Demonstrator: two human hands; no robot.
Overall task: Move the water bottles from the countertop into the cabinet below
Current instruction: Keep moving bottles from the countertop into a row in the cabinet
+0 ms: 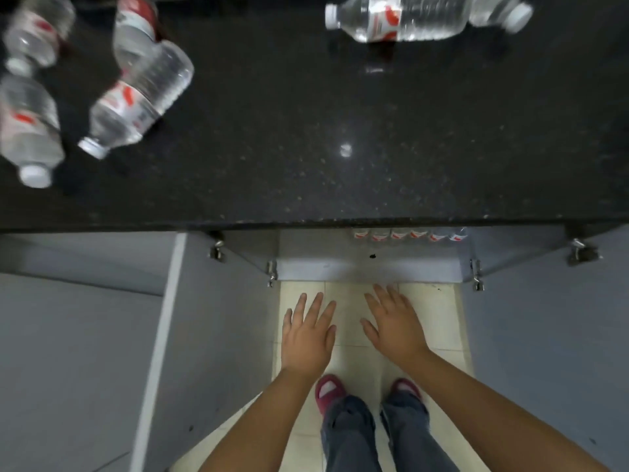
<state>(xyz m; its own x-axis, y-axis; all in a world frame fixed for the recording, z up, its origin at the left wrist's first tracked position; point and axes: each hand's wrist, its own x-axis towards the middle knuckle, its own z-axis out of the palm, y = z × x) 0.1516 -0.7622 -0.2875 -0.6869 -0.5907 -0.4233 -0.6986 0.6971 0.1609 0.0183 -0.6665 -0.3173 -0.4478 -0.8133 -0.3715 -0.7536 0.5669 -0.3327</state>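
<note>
Several clear water bottles with red-and-white labels lie on the black speckled countertop (306, 131). One cluster lies at the far left, among them a tilted bottle (136, 100) and another (29, 131) by the left edge. A bottle (398, 17) lies on its side at the top right, with one more (500, 10) behind it. Under the counter's front edge, a row of bottles (408, 235) stands inside the open cabinet (367, 264). My left hand (308, 335) and my right hand (394, 321) hover below the counter over the floor, fingers straight, holding nothing.
Both grey cabinet doors stand swung open toward me, the left door (211, 335) and the right door (544, 335), with metal hinges showing. Pale floor tiles (439, 318) lie between them. My feet in red slippers (328, 391) stand on the tiles.
</note>
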